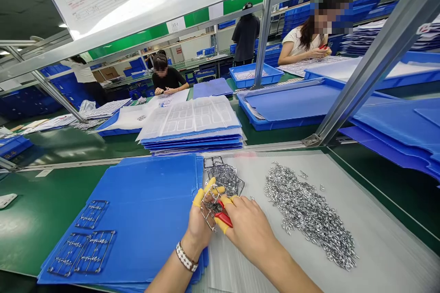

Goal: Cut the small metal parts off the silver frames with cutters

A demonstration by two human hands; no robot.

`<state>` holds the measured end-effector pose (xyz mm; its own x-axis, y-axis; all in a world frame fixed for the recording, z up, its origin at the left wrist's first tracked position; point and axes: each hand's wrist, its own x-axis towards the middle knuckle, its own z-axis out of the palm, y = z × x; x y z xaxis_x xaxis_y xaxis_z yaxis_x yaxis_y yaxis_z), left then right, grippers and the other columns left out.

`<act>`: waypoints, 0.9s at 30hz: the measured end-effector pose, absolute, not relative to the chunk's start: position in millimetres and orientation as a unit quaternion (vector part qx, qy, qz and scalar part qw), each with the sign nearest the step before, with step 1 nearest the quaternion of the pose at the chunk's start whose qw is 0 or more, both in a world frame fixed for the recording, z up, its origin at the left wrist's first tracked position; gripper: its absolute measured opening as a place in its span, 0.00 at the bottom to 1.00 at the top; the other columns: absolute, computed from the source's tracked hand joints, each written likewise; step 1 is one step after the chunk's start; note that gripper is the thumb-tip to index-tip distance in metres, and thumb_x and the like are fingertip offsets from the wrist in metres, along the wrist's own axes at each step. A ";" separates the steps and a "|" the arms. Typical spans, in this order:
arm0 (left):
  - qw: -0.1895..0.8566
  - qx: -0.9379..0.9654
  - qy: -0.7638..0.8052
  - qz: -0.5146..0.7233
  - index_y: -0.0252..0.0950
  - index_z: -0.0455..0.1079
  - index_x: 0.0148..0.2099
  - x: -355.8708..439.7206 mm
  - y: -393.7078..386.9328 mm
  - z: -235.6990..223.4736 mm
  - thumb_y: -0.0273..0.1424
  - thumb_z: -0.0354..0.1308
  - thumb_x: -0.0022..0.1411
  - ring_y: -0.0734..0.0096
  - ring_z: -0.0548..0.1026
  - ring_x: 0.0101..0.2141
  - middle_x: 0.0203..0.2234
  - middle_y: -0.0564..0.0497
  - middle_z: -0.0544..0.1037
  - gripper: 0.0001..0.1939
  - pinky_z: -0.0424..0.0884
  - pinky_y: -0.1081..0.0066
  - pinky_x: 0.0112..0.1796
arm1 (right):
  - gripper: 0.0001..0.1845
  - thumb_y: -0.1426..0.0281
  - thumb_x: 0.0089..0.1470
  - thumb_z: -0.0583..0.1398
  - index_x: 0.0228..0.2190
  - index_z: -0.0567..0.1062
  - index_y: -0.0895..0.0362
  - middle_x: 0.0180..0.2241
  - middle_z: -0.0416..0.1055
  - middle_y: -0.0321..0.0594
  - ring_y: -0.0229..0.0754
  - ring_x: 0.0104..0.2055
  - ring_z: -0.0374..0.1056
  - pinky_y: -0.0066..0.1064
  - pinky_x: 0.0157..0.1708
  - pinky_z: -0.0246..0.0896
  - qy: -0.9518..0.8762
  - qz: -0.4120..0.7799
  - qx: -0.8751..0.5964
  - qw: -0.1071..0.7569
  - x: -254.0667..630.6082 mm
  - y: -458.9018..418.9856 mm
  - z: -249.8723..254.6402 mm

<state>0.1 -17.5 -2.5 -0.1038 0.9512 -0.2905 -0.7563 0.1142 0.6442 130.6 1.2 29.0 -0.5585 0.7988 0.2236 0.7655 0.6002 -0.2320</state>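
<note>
the frame [207, 215] is in my left hand [198, 224], pinched upright between thumb and fingertips in yellow covers [210, 184]. my right hand [249, 219] grasps the red pliers [224, 216], their nose set into the frame from my right; i cannot tell whether the jaws bite on a piece or only rest near one. so the step in hand looks like plier work on this single frame, with my left hand as the clamp and my right doing the fine part. as i judge it, the next move calls for a firm left pinch, so the thin bars don't twist, and a small, careful squeeze of the handles.

just beyond my hands lies a jumble of frames [227, 175], bars overlapping, so one could snag on another. to the right of my right hand, well apart from it, a long heap of small metal pieces [309, 215] spreads over the pale sheet [371, 233]. left of my left hand, three frames [91, 214] lie flat on the blue sheets [151, 192]. farther out, past the jumble, is a stack of sheets [192, 116], and beyond that a person in black [172, 80] bends over a bench.
</note>
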 end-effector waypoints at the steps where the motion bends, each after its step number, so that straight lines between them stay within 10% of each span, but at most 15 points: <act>1: 0.647 0.143 0.368 0.652 0.36 0.62 0.62 -0.1 -17.2 -3.4 0.43 0.54 0.61 0.56 0.73 0.47 0.47 0.43 0.77 0.29 0.63 0.59 0.51 | 0.20 0.67 0.48 0.64 0.45 0.72 0.55 0.36 0.74 0.42 0.48 0.38 0.69 0.38 0.37 0.58 -0.882 0.049 -0.446 0.146 130.5 1.5 30.3; 27: 0.696 0.131 0.352 0.611 0.36 0.67 0.59 8.3 -22.2 5.2 0.44 0.47 0.66 0.65 0.73 0.40 0.46 0.44 0.76 0.25 0.67 0.71 0.33 | 0.11 0.68 0.53 0.61 0.39 0.76 0.54 0.35 0.75 0.43 0.49 0.39 0.70 0.37 0.37 0.57 -0.861 0.032 -0.499 0.092 146.9 15.2 42.8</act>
<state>8.3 -22.2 5.2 0.0041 0.9437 -0.3308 -0.7597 0.2180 0.6126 146.9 15.2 42.8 -0.4843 0.8656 0.1270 0.8538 0.4993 -0.1474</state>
